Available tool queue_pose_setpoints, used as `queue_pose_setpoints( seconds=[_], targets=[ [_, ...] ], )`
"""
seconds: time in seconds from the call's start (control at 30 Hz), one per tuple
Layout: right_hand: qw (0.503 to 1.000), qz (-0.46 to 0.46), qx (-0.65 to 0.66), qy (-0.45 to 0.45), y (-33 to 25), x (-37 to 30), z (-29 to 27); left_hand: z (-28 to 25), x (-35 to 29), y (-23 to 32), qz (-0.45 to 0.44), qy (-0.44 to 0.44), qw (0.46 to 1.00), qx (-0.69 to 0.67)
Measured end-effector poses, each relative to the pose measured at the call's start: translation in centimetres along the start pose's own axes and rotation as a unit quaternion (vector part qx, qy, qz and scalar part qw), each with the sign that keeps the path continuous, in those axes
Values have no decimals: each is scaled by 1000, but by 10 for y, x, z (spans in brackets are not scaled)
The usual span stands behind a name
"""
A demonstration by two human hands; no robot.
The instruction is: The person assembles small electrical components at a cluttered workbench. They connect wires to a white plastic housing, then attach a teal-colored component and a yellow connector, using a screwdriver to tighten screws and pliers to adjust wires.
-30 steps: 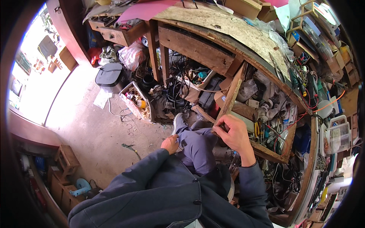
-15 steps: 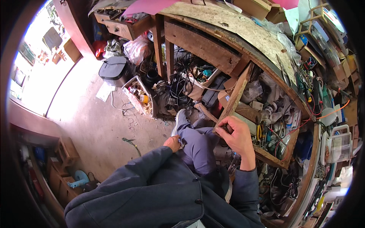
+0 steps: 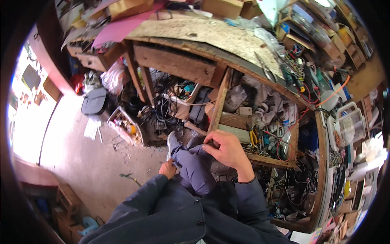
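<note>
My right hand (image 3: pixel 228 149) is raised above my lap, just in front of an open wooden drawer (image 3: pixel 270 160). Its thumb and index finger are pinched together at a small dark bit I cannot make out. Beside my knee, my left hand (image 3: pixel 167 168) is low with its fingers curled in. Whatever it may hold is hidden. In the drawer lie pliers with yellow handles (image 3: pixel 254 138), clear plastic bags (image 3: pixel 237 97), a small box (image 3: pixel 245 110) and tangled wires.
A worn workbench (image 3: pixel 195 30) curves across the far side, with long-nosed pliers (image 3: pixel 264 67) on its right part. Below it stand a white bin of scraps (image 3: pixel 126 129), a dark lidded bin (image 3: pixel 95 101) and heaped cables. Clear plastic containers (image 3: pixel 349 126) are at the right.
The view has swung toward the right, so the bench and drawer appear farther left. My right hand is still pinched, now slightly nearer me relative to the drawer's corner. My left hand stays by my knee.
</note>
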State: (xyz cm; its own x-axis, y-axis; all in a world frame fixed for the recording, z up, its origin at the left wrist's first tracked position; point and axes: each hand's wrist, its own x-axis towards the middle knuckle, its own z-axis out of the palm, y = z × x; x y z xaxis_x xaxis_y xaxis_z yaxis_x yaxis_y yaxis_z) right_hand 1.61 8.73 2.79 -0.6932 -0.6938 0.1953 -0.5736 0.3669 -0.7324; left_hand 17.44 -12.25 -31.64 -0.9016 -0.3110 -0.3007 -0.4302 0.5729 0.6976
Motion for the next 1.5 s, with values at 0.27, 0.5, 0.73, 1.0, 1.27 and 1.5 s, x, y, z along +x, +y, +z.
queue_pose_setpoints(
  seconds=[0.27,0.5,0.73,1.0,1.27,1.5],
  targets=[
    [1000,7,11,-8,3,-1,-4,-44,15,53,29,104,980,-169],
    [994,-5,1,110,-2,-5,1,-118,27,188,133,80,908,-390],
    [954,-157,-232,105,-13,-15,15,-150,-8,277,147,-120,735,-651],
    [969,-112,-134,174,-1,-28,13,-156,-34,307,250,-37,825,-506],
    [875,61,-359,318,47,-70,-88,-123,1,355,335,-23,919,-207],
    [810,271,-499,146,109,-101,-146,-118,1,355,372,-75,923,-62]
  ],
)
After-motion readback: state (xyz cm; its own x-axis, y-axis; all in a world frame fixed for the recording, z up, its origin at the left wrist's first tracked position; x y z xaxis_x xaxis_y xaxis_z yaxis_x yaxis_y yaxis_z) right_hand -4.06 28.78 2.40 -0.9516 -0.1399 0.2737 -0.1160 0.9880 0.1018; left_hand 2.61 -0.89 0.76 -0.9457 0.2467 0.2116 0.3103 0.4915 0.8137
